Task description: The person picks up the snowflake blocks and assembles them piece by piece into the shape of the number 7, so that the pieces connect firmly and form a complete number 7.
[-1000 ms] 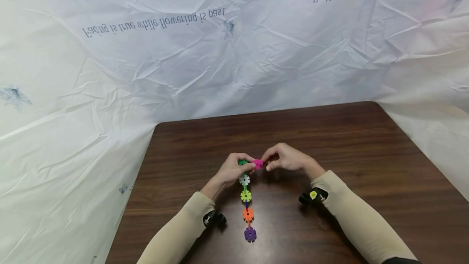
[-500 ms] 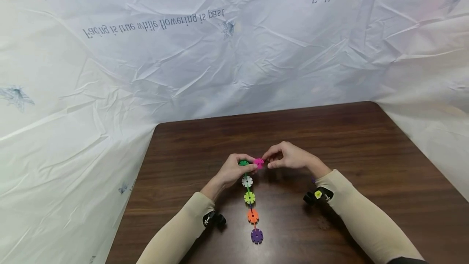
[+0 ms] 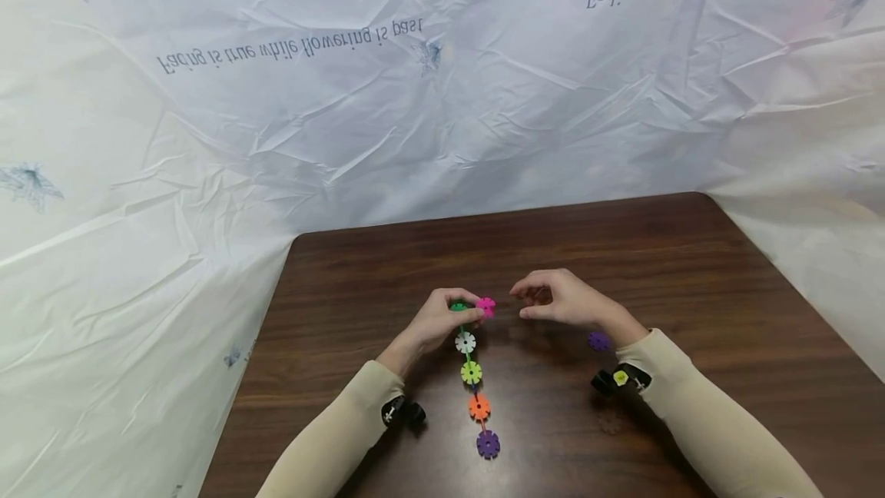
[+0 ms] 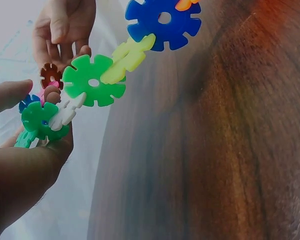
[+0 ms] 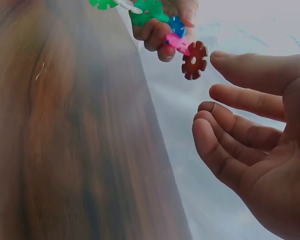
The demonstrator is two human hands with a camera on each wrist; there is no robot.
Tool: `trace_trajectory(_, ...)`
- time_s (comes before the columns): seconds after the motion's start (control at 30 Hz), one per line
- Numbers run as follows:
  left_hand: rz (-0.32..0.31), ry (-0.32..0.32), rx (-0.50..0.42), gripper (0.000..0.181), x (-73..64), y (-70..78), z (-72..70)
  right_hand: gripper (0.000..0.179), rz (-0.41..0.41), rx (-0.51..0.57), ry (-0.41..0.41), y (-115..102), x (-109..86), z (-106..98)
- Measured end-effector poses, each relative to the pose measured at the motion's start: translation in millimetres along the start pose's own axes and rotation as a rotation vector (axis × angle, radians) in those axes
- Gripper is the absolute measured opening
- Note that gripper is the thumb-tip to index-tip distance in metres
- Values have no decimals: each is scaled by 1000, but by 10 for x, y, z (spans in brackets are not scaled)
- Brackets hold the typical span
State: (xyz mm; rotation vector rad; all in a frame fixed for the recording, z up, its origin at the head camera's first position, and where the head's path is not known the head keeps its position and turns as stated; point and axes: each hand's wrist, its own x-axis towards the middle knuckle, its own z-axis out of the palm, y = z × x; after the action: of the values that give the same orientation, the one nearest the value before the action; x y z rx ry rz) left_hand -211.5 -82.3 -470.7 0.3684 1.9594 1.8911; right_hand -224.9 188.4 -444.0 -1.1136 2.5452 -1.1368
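Note:
My left hand [image 3: 437, 321] pinches the upper end of a chain of notched plastic interlocking discs. From its fingers a white disc [image 3: 465, 342], a yellow-green disc [image 3: 472, 373], an orange disc [image 3: 479, 407] and a purple disc [image 3: 488, 444] run toward me, linked by discs seen edge-on. A pink disc [image 3: 486, 307] sticks out to the right of my left fingertips. In the right wrist view a brown disc [image 5: 194, 60] is joined to the pink one. My right hand [image 3: 570, 300] is apart from the chain, thumb and fingers spread with nothing between them.
A loose purple disc [image 3: 599, 340] lies on the brown wooden table [image 3: 387, 260] beside my right wrist. A faint brown disc shape [image 3: 611, 421] shows nearer me. A white printed sheet [image 3: 484, 137] hangs behind the table and along its sides.
My right hand has drawn back to the right, away from the pink disc, uncovering the loose purple disc. The chain's near end has swung slightly right; my left hand stays almost still.

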Motion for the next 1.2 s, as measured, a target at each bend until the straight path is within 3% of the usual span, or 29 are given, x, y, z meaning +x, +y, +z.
trace_trajectory(0.4,7,-33,20,21,17,7,-28,35,-29,-37,0,104,-316,-70)
trace_trajectory(0.6,-12,-20,35,22,41,13,-16,36,-42,-101,-14,122,-452,-90)
trace_trajectory(0.93,7,-12,24,19,59,20,-2,38,-93,-269,-141,98,-714,-95)
trace_trajectory(1.2,11,-10,14,14,78,3,7,40,-41,-187,-217,88,-833,-113)
